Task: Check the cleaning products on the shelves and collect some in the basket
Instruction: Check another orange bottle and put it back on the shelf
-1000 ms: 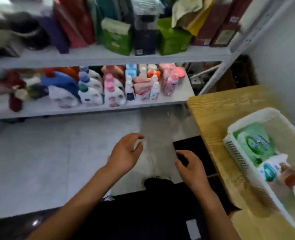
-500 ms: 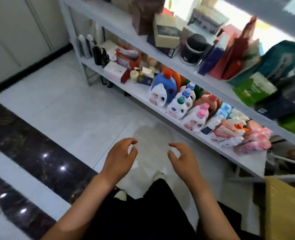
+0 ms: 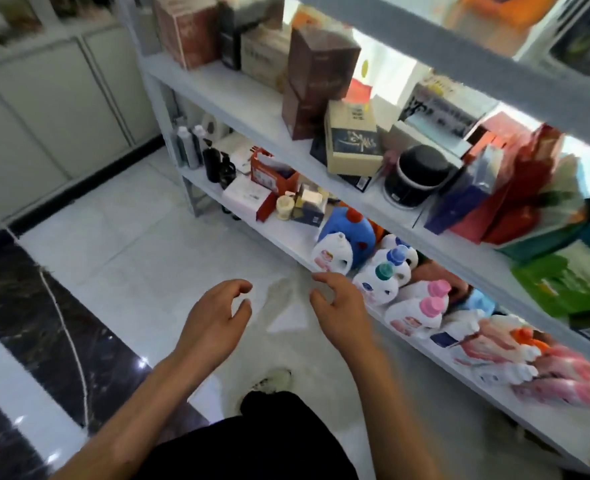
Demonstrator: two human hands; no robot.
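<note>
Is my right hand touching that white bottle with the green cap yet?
Apart. In the head view the right hand hangs over the floor with fingers loosely curled, and a strip of shelf edge shows between it and the green-capped white bottle.

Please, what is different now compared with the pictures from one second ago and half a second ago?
The view swung left, from the basket on the wooden table to the shelves; the basket is now out of sight. Both hands rose slightly toward the detergent bottles on the lower shelf. The left hand and right hand stayed empty, fingers loosely curled, touching nothing. Nothing was taken or let go.
</note>
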